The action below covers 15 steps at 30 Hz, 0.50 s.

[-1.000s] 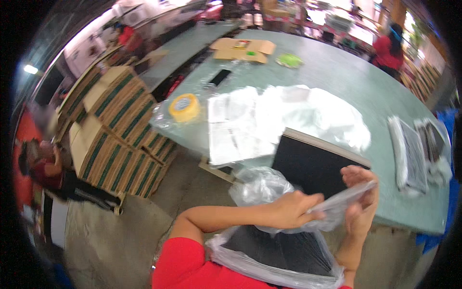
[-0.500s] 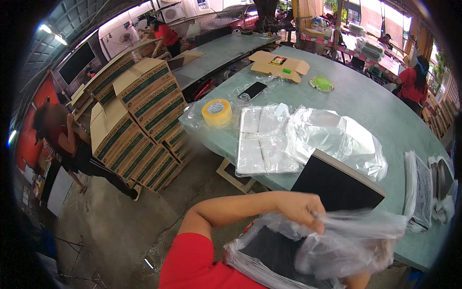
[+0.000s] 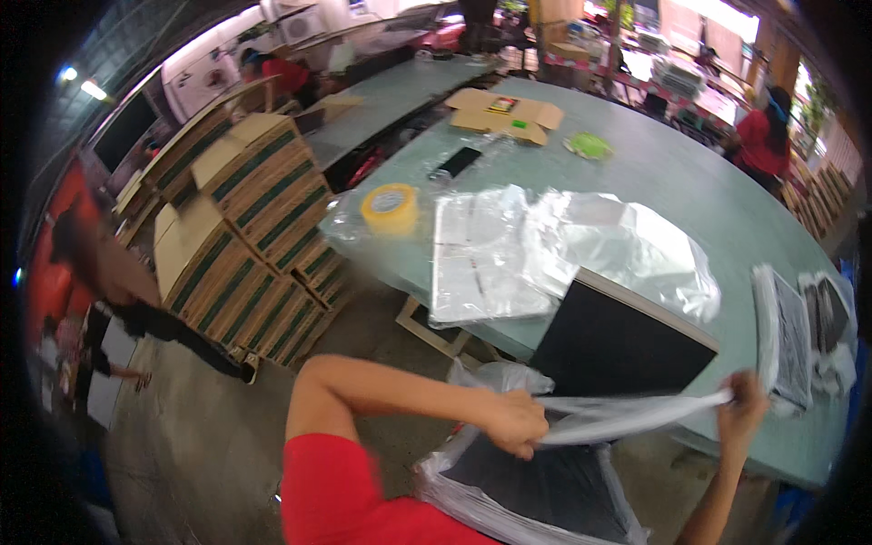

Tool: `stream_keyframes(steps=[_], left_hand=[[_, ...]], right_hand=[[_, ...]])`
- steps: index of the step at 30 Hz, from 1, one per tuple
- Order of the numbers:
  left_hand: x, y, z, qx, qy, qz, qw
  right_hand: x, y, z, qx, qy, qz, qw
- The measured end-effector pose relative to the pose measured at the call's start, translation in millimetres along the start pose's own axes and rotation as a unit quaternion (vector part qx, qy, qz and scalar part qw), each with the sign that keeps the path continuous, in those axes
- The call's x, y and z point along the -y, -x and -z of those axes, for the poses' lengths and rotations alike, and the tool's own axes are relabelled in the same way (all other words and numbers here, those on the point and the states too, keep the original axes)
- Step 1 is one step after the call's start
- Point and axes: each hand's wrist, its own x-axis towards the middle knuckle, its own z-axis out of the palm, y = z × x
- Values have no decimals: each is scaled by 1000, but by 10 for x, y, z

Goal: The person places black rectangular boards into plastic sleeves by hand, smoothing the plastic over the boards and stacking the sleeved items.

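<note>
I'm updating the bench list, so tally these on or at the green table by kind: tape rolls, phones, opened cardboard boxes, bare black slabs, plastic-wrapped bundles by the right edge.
Tape roll: 1
Phone: 1
Opened cardboard box: 1
Bare black slab: 1
Plastic-wrapped bundles: 2
Total: 6

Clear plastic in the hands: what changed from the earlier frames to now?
The left hand moved left and the right hand right, drawing the clear plastic from a loose bunch into a narrow, stretched band. The right hand, open against it at first, now grips its end. The black block, tape roll and phone stayed put on the table.
</note>
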Motion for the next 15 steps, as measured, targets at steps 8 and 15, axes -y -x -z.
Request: stream_keyframes(steps=[8,15], left_hand=[[712,129,568,-562,-53,240,790],[313,-48,612,-435,-117,173,876]], right_hand=[[41,-109,-510,-106,37,118,987],[-212,-72,-350,-132,170,95,972]])
